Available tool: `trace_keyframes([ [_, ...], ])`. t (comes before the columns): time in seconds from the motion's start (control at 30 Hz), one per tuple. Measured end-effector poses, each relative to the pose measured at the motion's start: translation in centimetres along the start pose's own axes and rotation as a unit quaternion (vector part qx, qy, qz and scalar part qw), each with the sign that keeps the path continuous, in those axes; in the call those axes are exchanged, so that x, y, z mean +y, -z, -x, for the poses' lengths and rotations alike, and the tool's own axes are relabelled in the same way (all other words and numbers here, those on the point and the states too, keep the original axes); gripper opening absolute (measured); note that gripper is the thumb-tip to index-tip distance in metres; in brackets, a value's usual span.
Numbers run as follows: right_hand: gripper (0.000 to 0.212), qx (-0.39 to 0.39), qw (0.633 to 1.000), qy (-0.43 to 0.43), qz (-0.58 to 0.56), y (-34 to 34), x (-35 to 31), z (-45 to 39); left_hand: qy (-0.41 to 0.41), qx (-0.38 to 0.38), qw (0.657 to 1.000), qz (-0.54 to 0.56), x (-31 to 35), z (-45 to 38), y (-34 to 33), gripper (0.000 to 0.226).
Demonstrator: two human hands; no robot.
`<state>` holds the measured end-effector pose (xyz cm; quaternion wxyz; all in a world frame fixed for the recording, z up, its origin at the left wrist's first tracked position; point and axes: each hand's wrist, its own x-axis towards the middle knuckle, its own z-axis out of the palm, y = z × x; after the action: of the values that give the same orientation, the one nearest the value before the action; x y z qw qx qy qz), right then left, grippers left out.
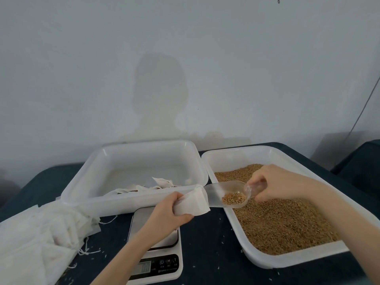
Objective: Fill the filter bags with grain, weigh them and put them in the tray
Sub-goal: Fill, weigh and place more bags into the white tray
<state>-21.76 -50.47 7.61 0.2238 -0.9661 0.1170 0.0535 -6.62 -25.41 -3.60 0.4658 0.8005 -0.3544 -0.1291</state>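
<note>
Over the grain tray point(292, 262) and beside the receiving tray point(82, 188), where filled bags already lie, the right hand point(273, 183) grips the loaded scoop point(228, 194) and should tip slowly into the filter bag point(193, 203) the left hand point(168, 212) pinches open

Single head view, looking forward and down, close over table point(205, 233)

Left hand point(167, 210): forearm extends up from the lower edge, fingers and thumb curled, pinching a filter bag point(192, 203). Right hand point(273, 185): forearm enters from the right edge, fingers curled downward, gripping the handle of a clear scoop point(228, 194).
</note>
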Motion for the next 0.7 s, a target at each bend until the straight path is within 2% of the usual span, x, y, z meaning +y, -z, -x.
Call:
trace_keyframes([
  [0.17,0.032,-0.001,0.999,0.0,0.05,0.2,-1.3,-0.4,-0.016,-0.006,1.0,0.003,0.3,0.1,-0.1,0.03],
  [0.3,0.024,0.006,0.993,0.001,0.119,0.6,-3.1,-1.0,-0.032,-0.018,0.999,0.036,0.8,0.3,-0.5,0.045],
  [0.37,0.031,0.017,0.985,-0.001,0.171,0.9,-4.0,-1.5,-0.044,-0.016,0.999,0.023,1.0,0.3,-0.6,0.049],
  [0.47,0.037,0.054,0.97,0.01,0.239,1.1,-5.4,-2.1,-0.046,-0.012,0.999,0.016,1.3,0.3,-0.8,0.049],
  [0.63,0.032,0.084,0.943,0.06,0.318,1.2,-8.1,-2.3,-0.018,0.011,1.0,0.001,1.6,0.2,-1.2,0.036],
  [0.7,0.023,0.086,0.928,0.076,0.353,1.3,-9.4,-1.9,-0.014,0.024,1.0,-0.006,1.5,0.1,-1.2,0.037],
])
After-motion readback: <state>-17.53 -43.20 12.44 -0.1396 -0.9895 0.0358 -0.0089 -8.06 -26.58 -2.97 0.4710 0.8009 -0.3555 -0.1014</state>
